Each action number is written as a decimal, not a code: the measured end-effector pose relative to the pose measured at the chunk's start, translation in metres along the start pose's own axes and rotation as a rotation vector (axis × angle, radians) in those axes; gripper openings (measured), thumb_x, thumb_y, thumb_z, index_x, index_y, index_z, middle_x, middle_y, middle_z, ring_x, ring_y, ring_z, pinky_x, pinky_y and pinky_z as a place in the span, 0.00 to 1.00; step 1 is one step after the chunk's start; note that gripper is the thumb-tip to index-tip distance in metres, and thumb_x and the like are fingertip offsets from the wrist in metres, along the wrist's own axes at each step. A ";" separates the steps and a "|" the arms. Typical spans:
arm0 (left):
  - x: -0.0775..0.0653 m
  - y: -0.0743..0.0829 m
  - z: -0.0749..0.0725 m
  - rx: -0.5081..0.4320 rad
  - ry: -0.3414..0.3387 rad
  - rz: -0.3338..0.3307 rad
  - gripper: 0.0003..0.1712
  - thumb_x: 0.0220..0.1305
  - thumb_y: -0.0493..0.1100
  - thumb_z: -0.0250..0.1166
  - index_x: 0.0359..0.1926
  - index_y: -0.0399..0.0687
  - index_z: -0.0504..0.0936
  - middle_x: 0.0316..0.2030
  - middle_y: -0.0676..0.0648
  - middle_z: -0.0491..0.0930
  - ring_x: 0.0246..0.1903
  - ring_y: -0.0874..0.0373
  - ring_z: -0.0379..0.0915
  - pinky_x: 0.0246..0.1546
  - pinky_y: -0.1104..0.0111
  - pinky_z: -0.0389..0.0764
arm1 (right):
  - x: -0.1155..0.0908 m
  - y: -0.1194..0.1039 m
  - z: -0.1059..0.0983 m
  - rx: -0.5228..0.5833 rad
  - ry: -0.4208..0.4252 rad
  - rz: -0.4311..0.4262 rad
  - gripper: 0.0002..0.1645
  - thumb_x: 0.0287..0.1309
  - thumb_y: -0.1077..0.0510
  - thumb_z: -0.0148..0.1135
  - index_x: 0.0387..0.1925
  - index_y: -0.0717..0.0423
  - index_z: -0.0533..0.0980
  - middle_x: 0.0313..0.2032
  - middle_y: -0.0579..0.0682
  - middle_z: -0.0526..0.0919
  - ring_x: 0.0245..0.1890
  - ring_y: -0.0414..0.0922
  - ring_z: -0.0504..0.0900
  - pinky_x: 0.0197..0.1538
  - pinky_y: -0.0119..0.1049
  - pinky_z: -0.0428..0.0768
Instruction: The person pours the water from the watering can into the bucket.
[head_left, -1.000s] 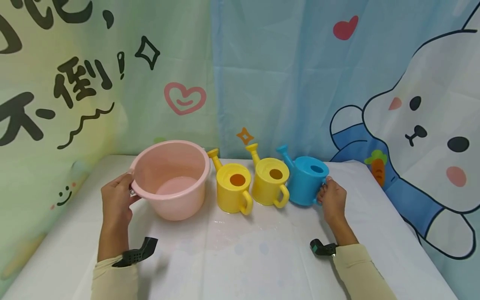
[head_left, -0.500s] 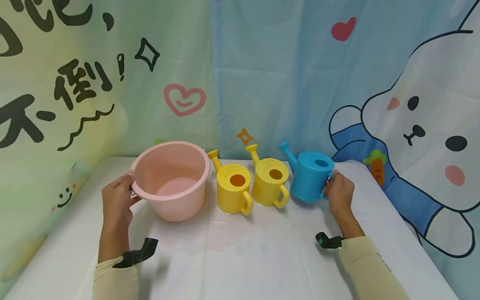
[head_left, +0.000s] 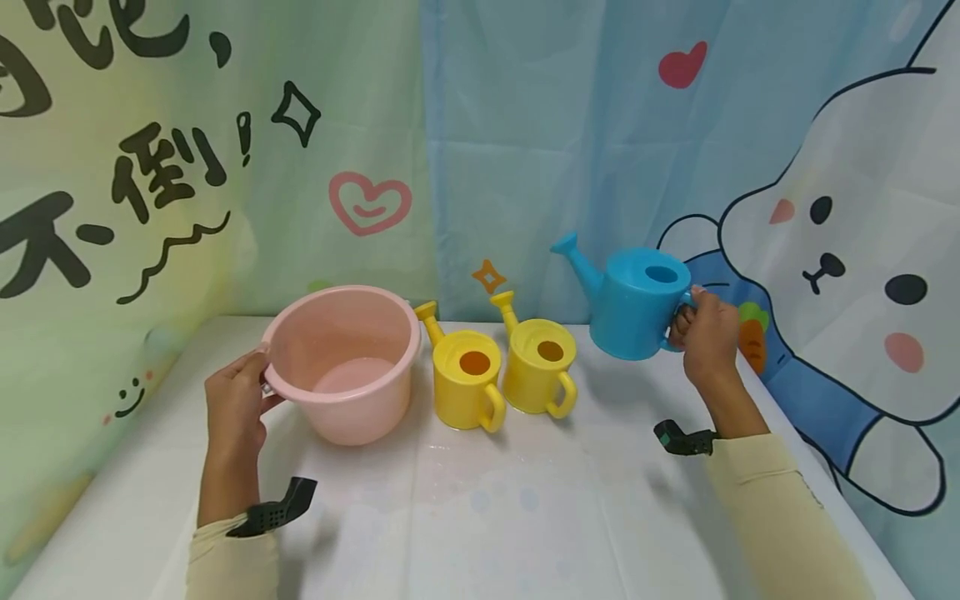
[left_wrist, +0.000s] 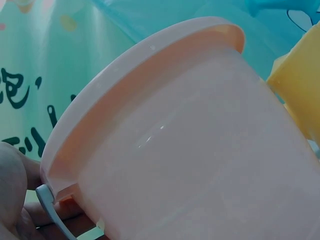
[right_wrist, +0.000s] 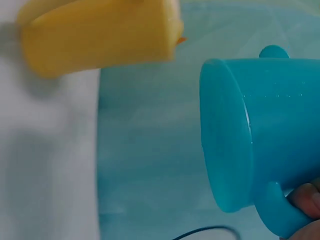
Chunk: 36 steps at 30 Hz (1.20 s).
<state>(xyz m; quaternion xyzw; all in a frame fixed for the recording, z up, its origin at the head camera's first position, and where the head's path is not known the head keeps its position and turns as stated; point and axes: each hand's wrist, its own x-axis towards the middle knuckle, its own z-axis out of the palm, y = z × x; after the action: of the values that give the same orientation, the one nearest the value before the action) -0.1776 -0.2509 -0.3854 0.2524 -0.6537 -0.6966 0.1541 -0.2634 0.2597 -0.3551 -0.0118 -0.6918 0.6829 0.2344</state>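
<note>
A pink bucket [head_left: 352, 417] stands at the left of the table, its mouth facing up. My left hand [head_left: 236, 400] grips its rim at the left side, where a pale handle [left_wrist: 50, 205] shows in the left wrist view. On the right, my right hand [head_left: 708, 333] holds a blue watering can [head_left: 636, 308] by its handle, raised above the table with the spout pointing left. Its underside [right_wrist: 225, 140] shows in the right wrist view. Two yellow watering cans stand between: one [head_left: 453, 392] beside the bucket, the other [head_left: 528, 379] to its right.
A white cloth covers the table [head_left: 480, 517]. Behind it hangs a printed curtain [head_left: 510, 167] with a cartoon rabbit on the right. Both wrists wear black devices, one on the left wrist [head_left: 273, 508] and one on the right wrist [head_left: 684, 437].
My right hand has lifted the blue watering can off the table, moving it up and a little to the right. The left hand and the bucket have stayed in place.
</note>
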 end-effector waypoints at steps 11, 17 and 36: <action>-0.001 0.003 0.003 -0.015 -0.006 -0.014 0.27 0.72 0.54 0.55 0.62 0.41 0.77 0.47 0.47 0.74 0.42 0.57 0.72 0.31 0.74 0.82 | 0.001 -0.052 0.011 0.282 -0.178 -0.046 0.29 0.72 0.52 0.44 0.12 0.55 0.60 0.11 0.45 0.61 0.09 0.40 0.59 0.14 0.25 0.62; -0.001 0.001 0.002 -0.024 0.003 -0.015 0.26 0.72 0.54 0.55 0.60 0.41 0.78 0.47 0.46 0.75 0.43 0.57 0.73 0.31 0.74 0.82 | -0.004 -0.072 0.020 0.275 -0.255 -0.035 0.29 0.72 0.52 0.45 0.12 0.54 0.59 0.11 0.45 0.60 0.09 0.40 0.59 0.15 0.25 0.62; 0.003 -0.002 -0.001 -0.056 0.008 -0.033 0.28 0.70 0.56 0.57 0.60 0.41 0.79 0.49 0.47 0.74 0.43 0.57 0.71 0.29 0.75 0.82 | -0.008 -0.098 0.061 0.097 -0.499 -0.048 0.27 0.72 0.55 0.41 0.13 0.54 0.57 0.11 0.44 0.58 0.10 0.41 0.59 0.16 0.26 0.61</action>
<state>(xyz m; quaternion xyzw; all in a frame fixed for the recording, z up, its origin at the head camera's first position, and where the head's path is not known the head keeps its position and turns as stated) -0.1798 -0.2534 -0.3878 0.2617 -0.6290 -0.7160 0.1523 -0.2469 0.1930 -0.2624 0.1847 -0.6948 0.6912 0.0730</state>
